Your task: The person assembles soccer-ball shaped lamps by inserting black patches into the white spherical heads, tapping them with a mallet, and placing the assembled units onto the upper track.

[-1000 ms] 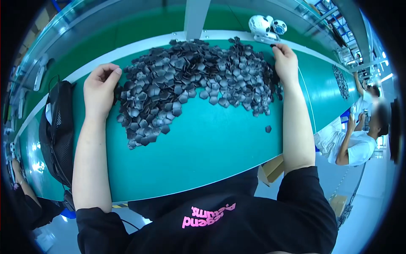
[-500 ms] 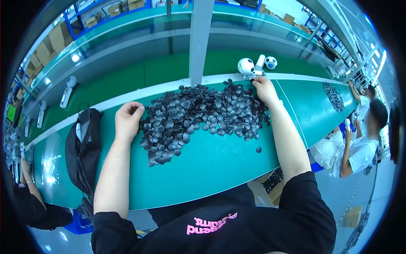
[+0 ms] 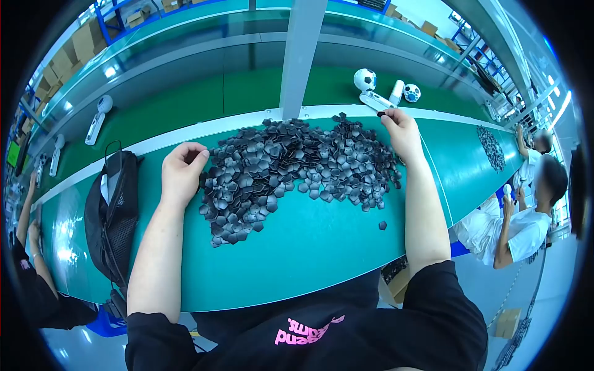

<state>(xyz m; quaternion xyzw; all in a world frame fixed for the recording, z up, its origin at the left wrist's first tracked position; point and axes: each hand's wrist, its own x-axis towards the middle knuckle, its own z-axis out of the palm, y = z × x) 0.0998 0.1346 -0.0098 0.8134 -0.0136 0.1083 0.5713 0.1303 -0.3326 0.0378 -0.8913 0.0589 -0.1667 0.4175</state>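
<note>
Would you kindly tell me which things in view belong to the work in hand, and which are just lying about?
In the work:
- pile of dark five-sided pieces, between the hands
- small dark piece, pinched in the right hand
- left hand, at the pile's edge

Lying about, it seems:
- black bag
- white device with football-patterned ball

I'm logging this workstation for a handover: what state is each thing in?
Left hand: pinched closed, no piece visible
Right hand: pinching a small black piece
Black pieces: loose, heaped
Lone piece: apart from the heap
Black bag: on the table
Cardboard box: open
</note>
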